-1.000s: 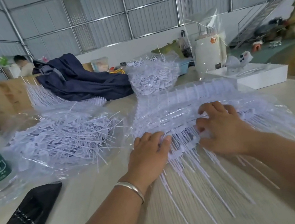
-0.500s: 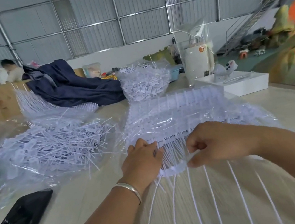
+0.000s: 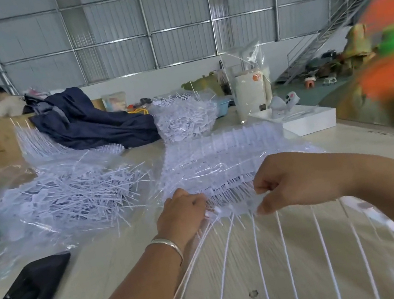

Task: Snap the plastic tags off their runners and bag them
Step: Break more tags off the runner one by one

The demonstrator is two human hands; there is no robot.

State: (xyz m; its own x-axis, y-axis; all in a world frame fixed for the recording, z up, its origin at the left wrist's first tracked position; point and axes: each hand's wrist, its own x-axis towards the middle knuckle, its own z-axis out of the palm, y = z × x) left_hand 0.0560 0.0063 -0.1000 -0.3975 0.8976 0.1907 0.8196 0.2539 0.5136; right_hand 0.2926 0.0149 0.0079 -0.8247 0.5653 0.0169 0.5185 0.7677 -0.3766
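Runner strip [image 3: 233, 210] nearer, both hands' fingers curled.

A white runner strip of tags [image 3: 230, 210] hangs across mid-frame between my fingers, its long thin tails fanning toward the lower edge. Snapped-off tags [image 3: 67, 198] lie heaped on clear plastic at left.
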